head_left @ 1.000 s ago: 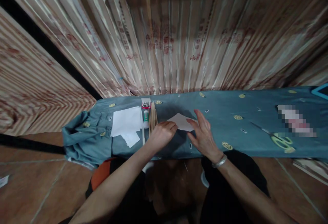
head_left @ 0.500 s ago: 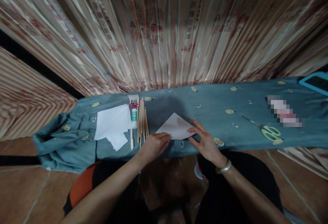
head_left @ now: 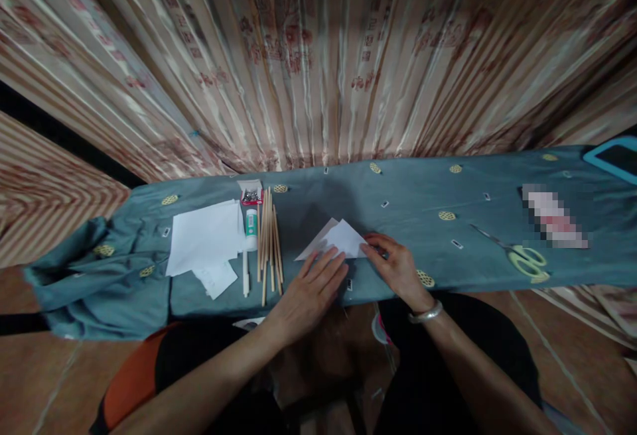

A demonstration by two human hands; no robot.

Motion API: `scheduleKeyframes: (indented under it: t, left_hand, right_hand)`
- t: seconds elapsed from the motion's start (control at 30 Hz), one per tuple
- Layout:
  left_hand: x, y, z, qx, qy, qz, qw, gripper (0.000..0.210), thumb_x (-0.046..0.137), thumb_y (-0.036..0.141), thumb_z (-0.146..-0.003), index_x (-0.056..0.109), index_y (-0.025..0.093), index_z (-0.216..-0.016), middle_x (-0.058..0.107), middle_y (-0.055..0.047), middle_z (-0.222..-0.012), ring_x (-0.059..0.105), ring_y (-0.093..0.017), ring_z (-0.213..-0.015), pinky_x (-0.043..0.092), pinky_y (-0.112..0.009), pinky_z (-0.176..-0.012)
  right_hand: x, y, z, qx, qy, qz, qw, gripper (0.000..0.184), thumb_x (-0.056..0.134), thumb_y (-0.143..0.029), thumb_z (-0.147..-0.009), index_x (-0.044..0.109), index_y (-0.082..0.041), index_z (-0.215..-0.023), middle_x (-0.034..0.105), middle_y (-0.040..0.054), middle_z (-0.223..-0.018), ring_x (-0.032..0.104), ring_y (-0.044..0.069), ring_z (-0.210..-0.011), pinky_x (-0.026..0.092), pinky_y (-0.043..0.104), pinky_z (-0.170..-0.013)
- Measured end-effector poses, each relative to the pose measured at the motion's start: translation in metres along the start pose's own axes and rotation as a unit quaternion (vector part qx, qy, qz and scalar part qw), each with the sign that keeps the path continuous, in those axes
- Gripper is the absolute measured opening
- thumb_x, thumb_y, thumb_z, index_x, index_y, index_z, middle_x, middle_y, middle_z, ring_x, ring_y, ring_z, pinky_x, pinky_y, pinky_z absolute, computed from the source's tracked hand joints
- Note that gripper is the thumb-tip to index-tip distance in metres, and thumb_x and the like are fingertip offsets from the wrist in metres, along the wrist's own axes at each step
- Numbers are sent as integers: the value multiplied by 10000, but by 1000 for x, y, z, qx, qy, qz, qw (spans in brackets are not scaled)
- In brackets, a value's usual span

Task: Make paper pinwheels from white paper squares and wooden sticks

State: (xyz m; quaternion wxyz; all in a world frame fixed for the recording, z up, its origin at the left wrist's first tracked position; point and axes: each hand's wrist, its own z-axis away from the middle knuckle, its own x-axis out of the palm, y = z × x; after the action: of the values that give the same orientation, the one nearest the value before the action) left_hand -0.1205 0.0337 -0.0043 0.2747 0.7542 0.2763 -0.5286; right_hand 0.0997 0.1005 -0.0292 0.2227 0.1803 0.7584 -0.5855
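Note:
A folded sheet of white paper lies on the cloth in front of me, its layers making two overlapping peaks that point away from me. My left hand rests flat with fingers stretched out over the paper's near edge. At the right corner, my right hand pinches the paper between thumb and fingers; a silver bracelet circles that wrist. Just left of the paper are several thin wooden sticks, a glue stick and a white pen.
White sheets and a smaller paper piece lie at the left, near a small open box of metal bits. Scissors, a blurred item and a blue-framed tablet are at the right. Curtains hang behind.
The paper's upper layer has shifted, so two peaks show instead of one. My left hand has gone from pinching the near edge to lying flat. My right fingers have closed on the corner.

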Motion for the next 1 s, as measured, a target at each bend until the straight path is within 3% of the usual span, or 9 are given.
scheduleKeyframes:
  t: [0.27, 1.0]
  left_hand:
    - [15, 6, 4, -31, -67, -1, 997, 687, 559, 379, -910, 297, 65, -1462, 310, -199, -1551, 141, -305, -1478, 239, -508, -1188]
    - [20, -6, 3, -65, -111, 13, 992, 732, 537, 503, -899, 323, 85, -1461, 314, -190, -1553, 226, -353, -1459, 183, -528, -1178]
  right_hand:
    - [6, -3, -10, 1, 7, 55, 998, 246, 566, -413, -868, 706, -215, -828, 737, 79, -957, 671, 238, -917, 513, 383, -858]
    - [15, -3, -18, 9, 37, 127, 991, 188, 571, -353, -842, 665, -219, -750, 717, 87, -942, 644, 269, -921, 495, 413, -849]
